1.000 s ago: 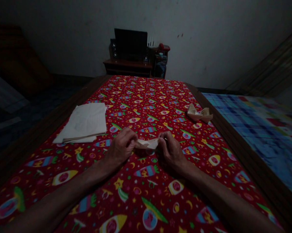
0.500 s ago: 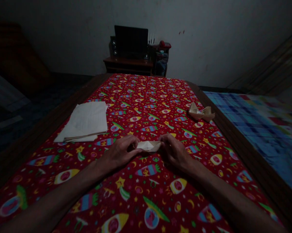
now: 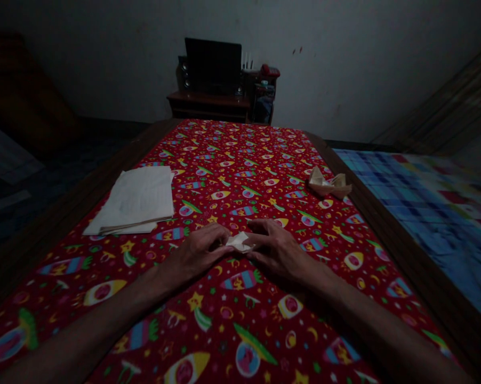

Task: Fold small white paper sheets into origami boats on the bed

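A small piece of folded white paper (image 3: 240,242) lies low over the red patterned cloth, between my two hands. My left hand (image 3: 204,245) pinches its left end between thumb and curled fingers. My right hand (image 3: 278,248) grips the right part, index finger across the paper and thumb on the near side, covering much of that end. Off to the right rests a folded paper boat (image 3: 329,184) with raised points, apart from both hands.
Left of my hands is a stack of loose paper sheets (image 3: 138,197). The red cloth (image 3: 232,330) covers a table with a dark wooden edge (image 3: 408,245). Beyond stand a monitor (image 3: 213,66) on a low desk and a red telephone (image 3: 270,71). A blue checked sheet (image 3: 388,186) spreads at right.
My right hand has moved left from the paper's right tip, further over it, and its fingers have stretched. Less paper shows. The left hand keeps its pinch. The view has shifted slightly.
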The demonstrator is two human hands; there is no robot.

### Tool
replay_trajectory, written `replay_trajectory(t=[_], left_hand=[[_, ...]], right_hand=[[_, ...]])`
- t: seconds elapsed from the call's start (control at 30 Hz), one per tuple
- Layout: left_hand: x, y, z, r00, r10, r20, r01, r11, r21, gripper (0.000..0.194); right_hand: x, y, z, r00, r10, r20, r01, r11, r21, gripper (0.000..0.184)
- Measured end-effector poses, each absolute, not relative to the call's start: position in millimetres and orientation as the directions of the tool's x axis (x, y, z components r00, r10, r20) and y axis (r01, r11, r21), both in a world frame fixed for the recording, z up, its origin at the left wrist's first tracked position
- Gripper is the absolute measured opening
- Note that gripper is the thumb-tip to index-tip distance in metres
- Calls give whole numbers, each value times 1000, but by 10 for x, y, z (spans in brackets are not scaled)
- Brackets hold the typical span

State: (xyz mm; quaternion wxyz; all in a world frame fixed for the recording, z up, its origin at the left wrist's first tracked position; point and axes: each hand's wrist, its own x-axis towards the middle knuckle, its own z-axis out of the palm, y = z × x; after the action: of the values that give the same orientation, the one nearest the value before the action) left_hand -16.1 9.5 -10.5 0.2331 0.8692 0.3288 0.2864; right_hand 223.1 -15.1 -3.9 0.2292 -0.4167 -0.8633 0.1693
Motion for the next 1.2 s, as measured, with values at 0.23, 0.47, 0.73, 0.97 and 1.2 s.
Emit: replay_trajectory(t=[0.23,0.47,0.73,0.97,1.2], left_hand=[[-147,120,-66,543,771,333,491,-614,618,11],[-90,143,-45,466,851,241,561,-495,663,13],[90,171,-22,447,891,78,635,-378,674,54],[57,223,-12,439,895,75,674,-384,632,63],[50,220,12,464,884,-64,587,-252,769,40]], right_hand=[[2191,-173,-19,-445,865,232,649,490,-582,17],[2212,-126,-20,-372,910,183,668,400,-628,26],[2172,-135,-90,-363,895,261,633,442,-635,19],[2162,-172,-50,-445,776,447,572,631,-524,16],[2147,-195,-35,-483,669,565,493,741,-456,13]])
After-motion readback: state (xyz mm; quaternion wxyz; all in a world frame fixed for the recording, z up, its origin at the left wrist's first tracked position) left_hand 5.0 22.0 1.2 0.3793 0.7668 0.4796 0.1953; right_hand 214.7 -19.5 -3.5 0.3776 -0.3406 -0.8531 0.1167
